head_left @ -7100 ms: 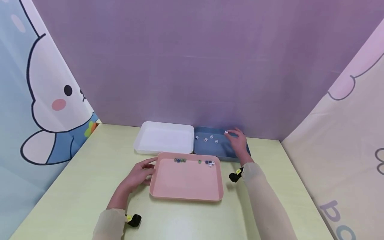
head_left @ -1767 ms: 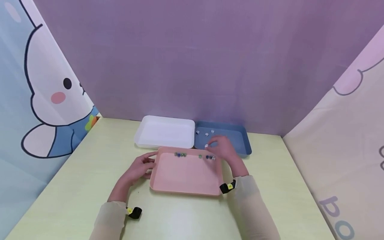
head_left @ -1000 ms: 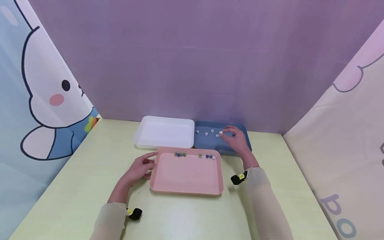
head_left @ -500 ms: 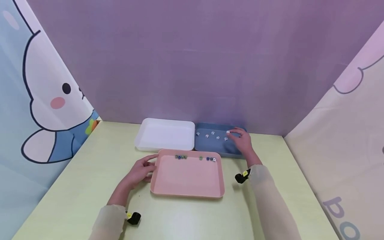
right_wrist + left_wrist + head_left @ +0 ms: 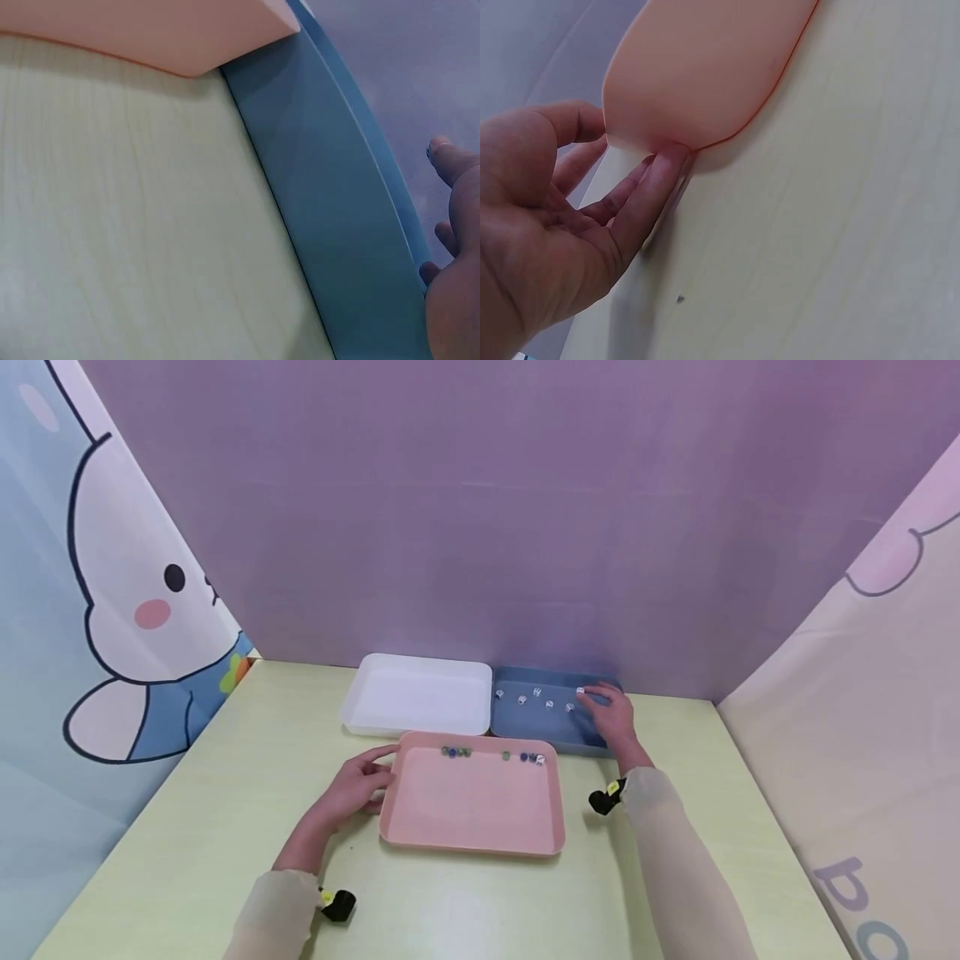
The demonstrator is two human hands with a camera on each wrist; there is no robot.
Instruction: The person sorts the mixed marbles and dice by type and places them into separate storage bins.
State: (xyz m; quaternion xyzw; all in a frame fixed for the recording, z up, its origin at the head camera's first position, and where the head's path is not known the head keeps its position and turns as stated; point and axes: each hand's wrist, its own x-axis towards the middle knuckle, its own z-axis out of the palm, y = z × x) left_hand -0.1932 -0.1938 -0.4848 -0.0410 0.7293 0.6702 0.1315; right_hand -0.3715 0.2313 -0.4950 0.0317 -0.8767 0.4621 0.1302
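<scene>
Over the right part of the blue tray point(image 5: 551, 729), my right hand point(image 5: 613, 714) pinches a small white die point(image 5: 581, 692) between thumb and fingertips. Several more white dice point(image 5: 550, 705) lie spread in that tray, to the left of this hand. My left hand point(image 5: 356, 787) holds the left wall of the pink tray point(image 5: 472, 810); in the left wrist view, the thumb point(image 5: 656, 176) presses on the outside while other fingers reach the rim. Along the far side of the pink tray sit several green and blue marbles point(image 5: 455, 752), with a white die point(image 5: 540, 760) at the right end.
A white tray point(image 5: 420, 697) stands behind the pink one, side by side with the blue tray. A purple backdrop point(image 5: 480, 527) rises right behind both. Printed curtains flank the pale wooden table point(image 5: 225, 827).
Since the oldest frame, one die has left the pink tray and one more lies in the blue. Over the last second, my right hand with the die has shifted right. My left hand stays put.
</scene>
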